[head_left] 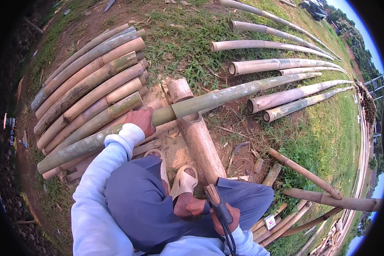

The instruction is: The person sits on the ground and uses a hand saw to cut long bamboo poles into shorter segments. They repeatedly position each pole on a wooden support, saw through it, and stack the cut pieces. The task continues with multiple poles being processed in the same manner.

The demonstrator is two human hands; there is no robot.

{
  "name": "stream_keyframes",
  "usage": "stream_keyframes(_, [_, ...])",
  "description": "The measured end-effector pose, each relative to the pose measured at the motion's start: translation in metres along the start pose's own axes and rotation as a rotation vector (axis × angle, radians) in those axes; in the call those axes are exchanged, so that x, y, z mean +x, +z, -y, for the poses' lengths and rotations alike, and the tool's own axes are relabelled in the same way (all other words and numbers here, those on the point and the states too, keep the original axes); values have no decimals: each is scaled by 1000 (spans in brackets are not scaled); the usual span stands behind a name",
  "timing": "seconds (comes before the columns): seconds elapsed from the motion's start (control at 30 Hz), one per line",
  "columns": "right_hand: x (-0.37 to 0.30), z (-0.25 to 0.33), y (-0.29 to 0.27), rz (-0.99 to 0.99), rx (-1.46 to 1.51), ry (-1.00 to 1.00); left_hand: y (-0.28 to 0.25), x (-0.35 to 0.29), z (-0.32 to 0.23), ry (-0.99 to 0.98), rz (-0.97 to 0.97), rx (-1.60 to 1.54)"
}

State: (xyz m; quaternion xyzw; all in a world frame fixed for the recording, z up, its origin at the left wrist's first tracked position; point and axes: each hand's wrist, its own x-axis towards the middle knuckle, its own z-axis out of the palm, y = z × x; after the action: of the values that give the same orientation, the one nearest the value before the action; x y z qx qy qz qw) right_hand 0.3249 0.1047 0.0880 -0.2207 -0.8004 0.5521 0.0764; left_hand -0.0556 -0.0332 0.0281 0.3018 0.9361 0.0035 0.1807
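A long green bamboo pole (217, 97) lies across a thick, pale bamboo log (203, 147) in front of me. My left hand (141, 121) is closed around the pole, left of the log. In my right hand (226, 218), low and near my knee, is the dark handle of a handsaw (184, 135). Its long, narrow blade runs up and away from me and crosses the pole just right of my left hand, apparently in a cut. A dark cord hangs from the handle.
At the left lies a stack of cut bamboo lengths (89, 81). Several long bamboo poles (281, 64) stretch over grass at the far right. A bamboo frame (328, 198) stands near right, beside a small white packet (270, 222). My sandalled feet (184, 182) rest next to the log, on sawdust.
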Motion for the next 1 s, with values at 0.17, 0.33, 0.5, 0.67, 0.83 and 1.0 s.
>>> stream_keyframes(0.17, [102, -9, 42, -71, 110, -71, -3, -4, -25, 54, -9, 29])
stream_keyframes(0.33, [108, -12, 58, -74, 144, -74, -20, 18, 0, 19, -83, 45])
stream_keyframes(0.5, [119, -12, 53, -53, 81, -40, -22, 48, 10, 1, -77, 67])
stream_keyframes(0.67, [111, -29, 61, -13, 159, 62, -24, 62, 4, 31, -52, 69])
stream_keyframes(0.83, [29, -5, 25, -11, -3, 93, -23, 60, 19, 14, -26, 77])
stream_keyframes(1.0, [94, -2, 47, -45, 79, -20, -20, 58, 12, 10, -28, 73])
